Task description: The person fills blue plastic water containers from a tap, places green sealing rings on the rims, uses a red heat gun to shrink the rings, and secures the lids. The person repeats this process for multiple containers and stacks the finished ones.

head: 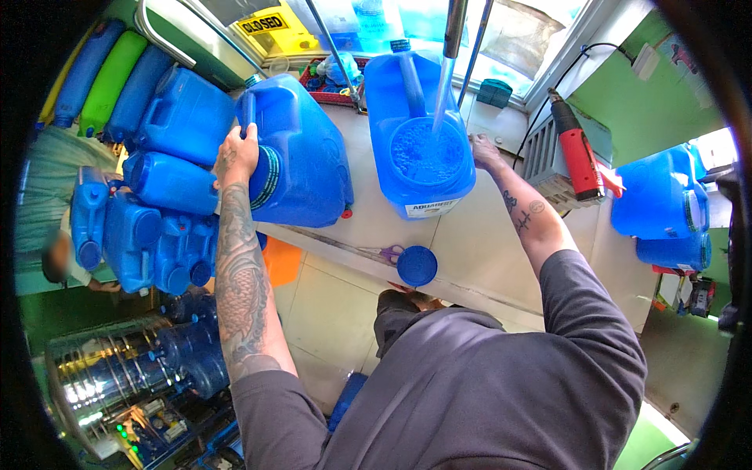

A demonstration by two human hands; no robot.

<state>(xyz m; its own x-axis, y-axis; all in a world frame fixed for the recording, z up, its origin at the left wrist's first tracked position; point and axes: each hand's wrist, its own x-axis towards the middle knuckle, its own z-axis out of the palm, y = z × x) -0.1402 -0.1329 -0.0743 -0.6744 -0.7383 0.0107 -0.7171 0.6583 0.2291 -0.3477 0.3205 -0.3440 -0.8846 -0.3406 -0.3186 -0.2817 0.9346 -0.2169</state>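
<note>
My left hand (238, 157) grips the handle of a blue plastic water jug (311, 158), beside its wide capped mouth with a printed band. A red spigot (347, 212) shows low on that jug. To its right stands a second blue jug (386, 170), its wide mouth uncapped. A pipe (445, 88) runs water into that mouth, where the surface (420, 154) is bubbly. My right hand (485, 151) is close beside this jug's right side; its fingers are partly hidden, so contact is unclear. On the counter's near edge lie a round blue cap (418, 265) and purple-handled scissors (390, 254).
A red heat gun (578, 155) rests on a grey vented box (537, 155) at right. Behind the jugs sits a red basket (326, 94) of small items. Blue jugs are stacked left (182, 111) and right (652, 194). Another person (79, 258) is at far left.
</note>
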